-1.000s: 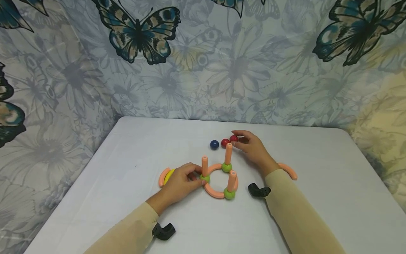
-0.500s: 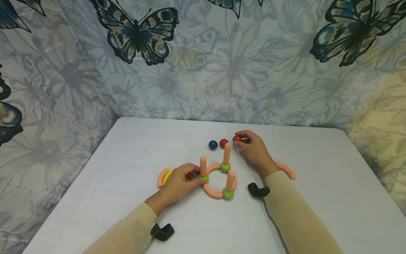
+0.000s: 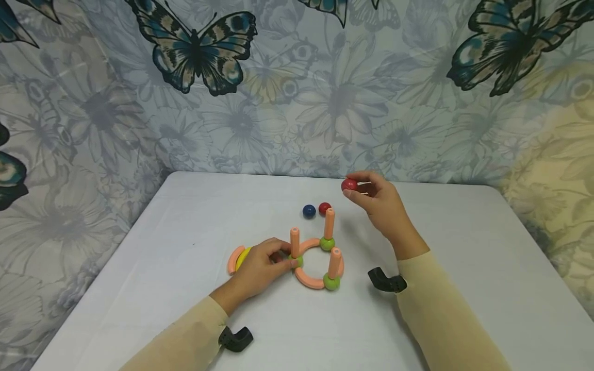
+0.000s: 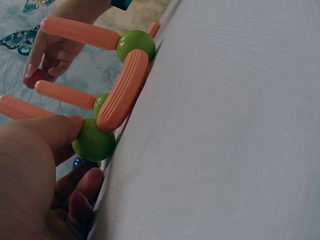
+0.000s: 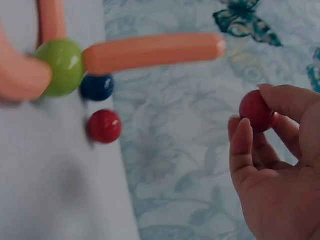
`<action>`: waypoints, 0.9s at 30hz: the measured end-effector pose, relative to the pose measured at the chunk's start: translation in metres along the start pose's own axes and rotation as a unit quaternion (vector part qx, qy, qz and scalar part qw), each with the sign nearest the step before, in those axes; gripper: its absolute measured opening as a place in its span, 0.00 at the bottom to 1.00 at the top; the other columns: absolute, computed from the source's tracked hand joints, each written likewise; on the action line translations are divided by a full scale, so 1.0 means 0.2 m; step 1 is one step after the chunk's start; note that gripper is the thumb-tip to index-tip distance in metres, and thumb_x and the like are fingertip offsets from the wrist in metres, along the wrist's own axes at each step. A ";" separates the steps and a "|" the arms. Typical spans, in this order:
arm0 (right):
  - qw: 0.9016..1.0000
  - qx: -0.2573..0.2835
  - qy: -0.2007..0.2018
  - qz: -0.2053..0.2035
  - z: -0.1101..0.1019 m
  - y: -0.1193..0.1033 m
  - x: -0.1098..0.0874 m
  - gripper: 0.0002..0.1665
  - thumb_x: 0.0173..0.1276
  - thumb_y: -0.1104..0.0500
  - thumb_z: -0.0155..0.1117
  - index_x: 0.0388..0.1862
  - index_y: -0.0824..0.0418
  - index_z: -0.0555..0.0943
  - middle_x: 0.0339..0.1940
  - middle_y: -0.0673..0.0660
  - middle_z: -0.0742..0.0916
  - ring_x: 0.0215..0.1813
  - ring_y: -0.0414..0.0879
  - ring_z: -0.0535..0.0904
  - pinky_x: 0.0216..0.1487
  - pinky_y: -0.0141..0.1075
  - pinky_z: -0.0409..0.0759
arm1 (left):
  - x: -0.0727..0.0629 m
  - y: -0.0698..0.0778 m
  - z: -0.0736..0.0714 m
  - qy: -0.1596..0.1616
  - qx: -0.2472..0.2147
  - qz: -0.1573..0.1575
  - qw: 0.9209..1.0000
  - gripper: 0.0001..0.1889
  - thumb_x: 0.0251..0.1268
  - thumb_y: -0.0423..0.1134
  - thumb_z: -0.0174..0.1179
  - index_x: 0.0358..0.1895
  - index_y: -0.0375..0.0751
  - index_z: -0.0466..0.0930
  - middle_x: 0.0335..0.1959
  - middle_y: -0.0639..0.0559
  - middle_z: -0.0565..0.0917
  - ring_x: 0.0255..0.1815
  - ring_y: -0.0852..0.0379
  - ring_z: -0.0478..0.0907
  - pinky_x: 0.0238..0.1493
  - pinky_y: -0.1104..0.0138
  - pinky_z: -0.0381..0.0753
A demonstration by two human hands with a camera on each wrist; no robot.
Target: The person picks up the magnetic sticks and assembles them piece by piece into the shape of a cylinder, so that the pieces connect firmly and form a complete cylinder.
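A ring of curved orange pieces [image 3: 308, 280] and green balls [image 3: 331, 281] rests on the table, with an upright orange rod [image 3: 329, 224] on each ball. My left hand [image 3: 262, 265] pinches the ring's left green ball [image 4: 94, 140] between thumb and fingers. Held up above the table's far part, a red ball [image 5: 256, 111] sits between the thumb and fingertips of my right hand [image 3: 382, 208], apart from the ring. A second red ball [image 5: 104, 126] and a blue ball [image 3: 309, 211] lie on the table behind the ring.
Left of the ring, partly behind my left hand, lie a curved orange piece [image 3: 234, 259] and a curved yellow piece [image 3: 242, 257]. The white table [image 3: 209, 206] ends at a butterfly-patterned cloth [image 3: 260, 129] at the back.
My right hand has drawn its red ball away from the other red ball and lifted it up and to the right. The left hand stays at the green ball.
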State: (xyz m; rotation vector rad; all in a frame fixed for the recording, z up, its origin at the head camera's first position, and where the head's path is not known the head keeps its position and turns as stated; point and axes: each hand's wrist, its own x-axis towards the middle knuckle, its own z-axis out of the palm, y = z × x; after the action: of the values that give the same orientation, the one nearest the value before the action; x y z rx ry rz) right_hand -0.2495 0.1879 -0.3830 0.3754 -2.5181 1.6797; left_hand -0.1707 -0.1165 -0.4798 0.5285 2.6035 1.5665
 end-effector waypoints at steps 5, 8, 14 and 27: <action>0.998 0.018 -0.036 -0.037 0.03 -0.12 -0.05 0.23 0.79 0.58 0.74 0.67 0.62 0.82 0.58 0.59 0.85 0.52 0.56 0.85 0.53 0.36 0.84 | 0.00 -0.01 0.00 0.002 0.002 0.001 1.000 0.10 0.73 0.45 0.75 0.53 0.55 0.91 0.46 0.66 0.86 0.44 0.58 0.81 0.48 0.61 0.82; 0.995 0.045 -0.070 -0.063 0.07 -0.16 -0.08 0.21 0.78 0.62 0.73 0.66 0.64 0.82 0.56 0.61 0.86 0.51 0.58 0.87 0.55 0.37 0.85 | 0.00 -0.01 -0.01 0.001 0.002 0.003 1.000 0.10 0.73 0.44 0.76 0.53 0.55 0.91 0.46 0.66 0.86 0.44 0.58 0.81 0.47 0.62 0.82; 0.987 0.065 -0.118 -0.090 0.15 -0.21 -0.12 0.19 0.77 0.66 0.73 0.63 0.63 0.83 0.55 0.60 0.87 0.51 0.57 0.87 0.51 0.39 0.86 | 0.00 -0.01 0.00 0.000 0.000 0.007 1.000 0.12 0.70 0.43 0.78 0.53 0.53 0.91 0.45 0.65 0.86 0.41 0.57 0.80 0.44 0.63 0.81; 0.977 0.016 -0.163 -0.133 0.28 -0.22 -0.16 0.17 0.75 0.62 0.77 0.60 0.59 0.87 0.51 0.50 0.88 0.54 0.49 0.85 0.53 0.44 0.84 | 0.00 -0.01 0.00 0.004 0.008 0.022 1.000 0.11 0.69 0.42 0.78 0.52 0.51 0.91 0.43 0.64 0.86 0.40 0.58 0.81 0.43 0.64 0.81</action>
State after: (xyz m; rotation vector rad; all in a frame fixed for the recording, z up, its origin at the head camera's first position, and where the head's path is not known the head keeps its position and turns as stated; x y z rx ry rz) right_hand -0.2048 0.1243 -0.3725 1.0189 -2.5067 1.6690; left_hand -0.1716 -0.1176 -0.4808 0.5861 2.6312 1.5644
